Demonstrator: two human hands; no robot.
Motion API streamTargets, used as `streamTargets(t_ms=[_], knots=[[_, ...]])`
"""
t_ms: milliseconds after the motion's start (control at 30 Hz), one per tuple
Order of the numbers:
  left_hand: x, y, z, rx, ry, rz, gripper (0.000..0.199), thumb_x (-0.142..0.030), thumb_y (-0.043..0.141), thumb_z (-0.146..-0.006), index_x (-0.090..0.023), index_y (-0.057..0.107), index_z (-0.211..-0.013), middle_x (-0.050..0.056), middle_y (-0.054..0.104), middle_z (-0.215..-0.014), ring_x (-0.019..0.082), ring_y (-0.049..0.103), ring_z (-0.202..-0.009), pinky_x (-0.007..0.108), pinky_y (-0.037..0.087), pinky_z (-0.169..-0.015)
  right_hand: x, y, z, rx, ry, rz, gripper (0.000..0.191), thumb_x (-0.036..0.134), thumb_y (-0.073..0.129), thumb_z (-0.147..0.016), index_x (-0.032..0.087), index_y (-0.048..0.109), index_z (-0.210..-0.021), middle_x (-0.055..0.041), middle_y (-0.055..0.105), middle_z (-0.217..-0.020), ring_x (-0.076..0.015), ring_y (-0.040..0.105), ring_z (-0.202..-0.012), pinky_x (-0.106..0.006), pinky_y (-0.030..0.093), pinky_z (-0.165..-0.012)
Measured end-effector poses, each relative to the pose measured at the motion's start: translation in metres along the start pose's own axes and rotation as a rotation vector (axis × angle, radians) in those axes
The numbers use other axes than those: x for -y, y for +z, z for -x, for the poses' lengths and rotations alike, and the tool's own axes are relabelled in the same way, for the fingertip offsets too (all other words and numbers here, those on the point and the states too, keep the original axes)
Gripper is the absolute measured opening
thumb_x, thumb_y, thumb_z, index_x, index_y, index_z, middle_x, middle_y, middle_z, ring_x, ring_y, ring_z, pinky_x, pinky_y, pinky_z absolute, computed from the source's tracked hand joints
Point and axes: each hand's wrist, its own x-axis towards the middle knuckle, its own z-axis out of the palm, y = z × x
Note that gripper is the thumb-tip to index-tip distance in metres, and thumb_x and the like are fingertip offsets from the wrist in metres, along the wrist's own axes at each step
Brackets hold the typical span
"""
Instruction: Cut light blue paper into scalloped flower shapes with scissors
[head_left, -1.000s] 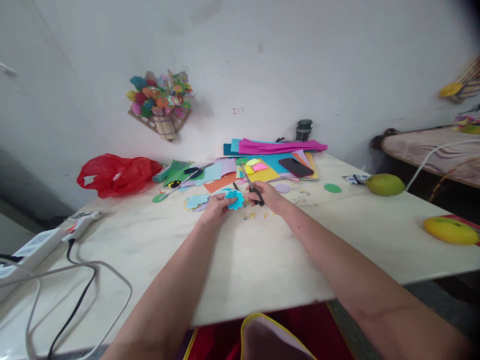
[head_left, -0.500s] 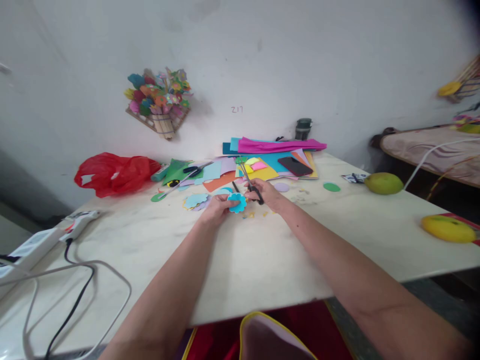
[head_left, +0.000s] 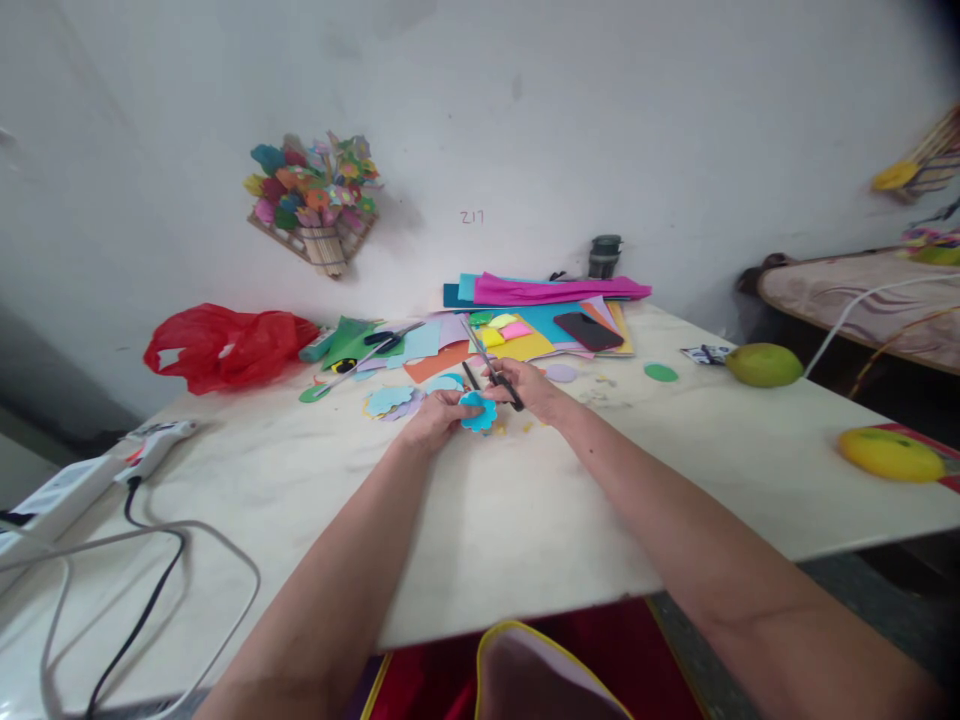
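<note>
Pinched in my left hand [head_left: 437,420] is a blue scalloped paper flower [head_left: 478,412], held just above the table. My right hand [head_left: 521,388] grips a pair of scissors [head_left: 508,390] by the dark handles, with the blades pointing up and away toward the back. The scissors are close beside the flower's upper right edge. Left of my left hand lies a pile of scalloped paper cutouts [head_left: 390,401] in pale blue, lilac and yellow. A slim black stick-like thing [head_left: 470,376] lies just behind the flower. Small yellow scraps [head_left: 501,428] are scattered under my hands.
Coloured paper sheets [head_left: 450,362] spread across the back, with a phone [head_left: 588,331] on them. A second pair of scissors [head_left: 384,341] and a red plastic bag [head_left: 229,345] sit left. Mangoes [head_left: 765,365] lie right. A power strip [head_left: 64,500] and cables occupy the left edge.
The flower has turned slightly in my left hand and shifted a little right. The scissors in my right hand have tilted leftward. The whole view has moved slightly.
</note>
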Motion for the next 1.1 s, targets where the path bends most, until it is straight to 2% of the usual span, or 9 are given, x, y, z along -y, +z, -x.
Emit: streamTargets(t_ms=[233,400,633,833,1100], knots=[[0.006,-0.011,-0.005,-0.093,0.079,0.047,0.022,-0.025,0.082,-0.051,-0.011,0.068,-0.06,0.005,0.065,-0.059,0.012,0.056,-0.053,0.024,0.043,-0.055,-0.004,-0.003,-0.002,-0.04,0.015,0.065,0.038,0.039,0.074,-0.063,0.018,0.055,-0.088,0.0038,0.059,-0.061,-0.0094,0.053,-0.048,-0.021,0.039,-0.045],[0.009,-0.018,-0.009,-0.172,0.144,0.128,0.02,-0.022,0.081,-0.054,-0.011,0.067,-0.061,0.004,0.065,-0.06,0.011,0.056,-0.053,0.024,0.044,-0.056,0.005,0.002,0.005,0.01,0.058,0.142,0.032,0.039,0.071,-0.068,0.017,0.056,-0.085,0.002,0.061,-0.061,-0.0087,0.054,-0.046,-0.018,0.029,-0.036],[0.007,-0.023,-0.011,-0.203,0.182,0.234,0.024,-0.022,0.08,-0.057,-0.011,0.068,-0.074,0.006,0.069,-0.073,0.014,0.062,-0.062,0.028,0.049,-0.064,0.003,0.004,0.007,0.083,0.12,0.227,0.028,0.04,0.068,-0.072,0.016,0.056,-0.08,-0.0006,0.062,-0.063,-0.0095,0.056,-0.048,-0.017,0.03,-0.034],[0.004,-0.019,-0.009,-0.202,0.18,0.272,0.024,-0.022,0.08,-0.055,-0.012,0.064,-0.069,0.004,0.068,-0.068,0.014,0.062,-0.058,0.028,0.05,-0.062,0.004,0.008,0.009,0.172,0.135,0.231,0.027,0.039,0.066,-0.074,0.016,0.053,-0.078,-0.0019,0.063,-0.062,-0.0093,0.056,-0.046,-0.016,0.031,-0.034],[0.006,-0.02,-0.009,-0.218,0.179,0.263,0.024,-0.023,0.081,-0.054,-0.012,0.065,-0.069,0.004,0.068,-0.069,0.014,0.062,-0.06,0.026,0.05,-0.061,0.013,0.011,0.013,0.199,0.153,0.239,0.029,0.038,0.068,-0.069,0.016,0.052,-0.078,-0.0002,0.063,-0.059,-0.0096,0.056,-0.044,-0.017,0.031,-0.034]])
